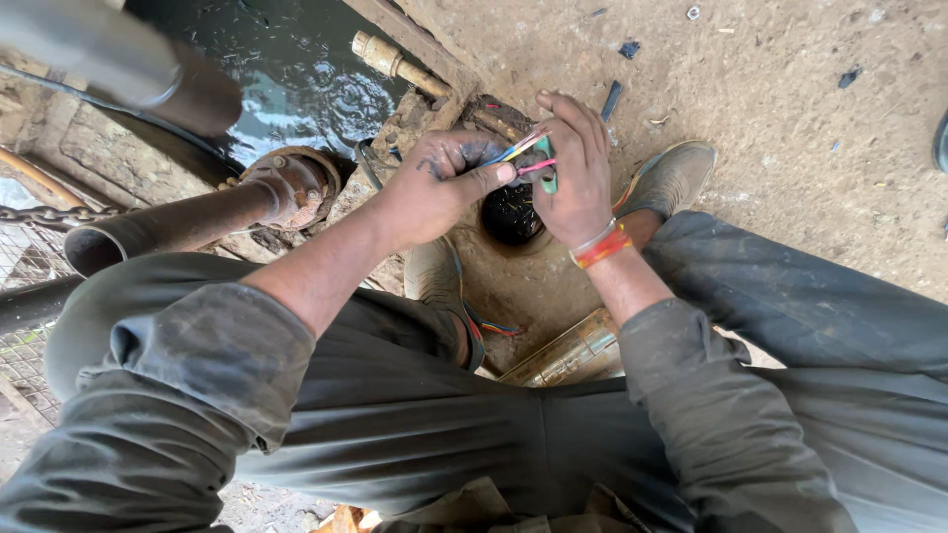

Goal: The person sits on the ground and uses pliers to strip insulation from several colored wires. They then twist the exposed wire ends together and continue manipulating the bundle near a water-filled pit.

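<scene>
1. Presently, my left hand (pixel 439 188): fingers closed around a bundle of coloured wires (pixel 521 150), pinched at the thumb.
2. My right hand (pixel 578 173): fingers gripping a green-handled tool (pixel 546 168), seemingly a wire stripper, set against the same wires; red thread band at the wrist.
3. Wires: held over the dark borehole opening (pixel 511 215) between my shoes, on the dirt floor (pixel 790 128).
4. Progress, as I judge: strands separated and in hand; no finished joint or tape visible, so connecting remains.
5. Nearby: rusty flanged pipe (pixel 197 217), brass-coloured cylinder (pixel 568 353), dark water (pixel 296 69).
</scene>
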